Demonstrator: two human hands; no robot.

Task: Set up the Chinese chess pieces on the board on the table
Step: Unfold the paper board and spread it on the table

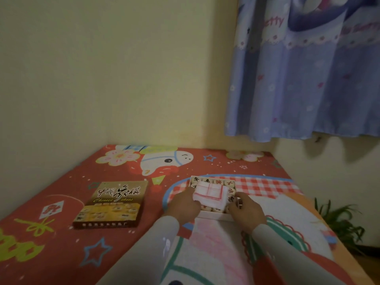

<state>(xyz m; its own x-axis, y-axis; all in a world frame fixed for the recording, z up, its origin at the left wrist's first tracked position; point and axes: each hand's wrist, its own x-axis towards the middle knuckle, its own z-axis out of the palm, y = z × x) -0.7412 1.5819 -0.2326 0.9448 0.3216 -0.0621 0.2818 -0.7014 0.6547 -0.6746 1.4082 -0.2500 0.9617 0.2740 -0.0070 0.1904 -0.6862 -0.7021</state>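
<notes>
Both hands work at five o'clock: left hand (185, 204) pinches the folded white red-lined paper board (209, 193) atop round wooden pieces (218, 181) in their white box (213, 217); right hand (246, 210) steadies the box edge. Best lifted slowly, without snagging pieces.

"Chinese chess" on box lid (112, 204)

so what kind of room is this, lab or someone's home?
Looks like a home, probably a child's bedroom or playroom, not a lab. A blue cartoon-print curtain hangs over plain yellow walls, the table wears a bright cartoon cloth, and a potted plant sits on the floor alongside.
</notes>
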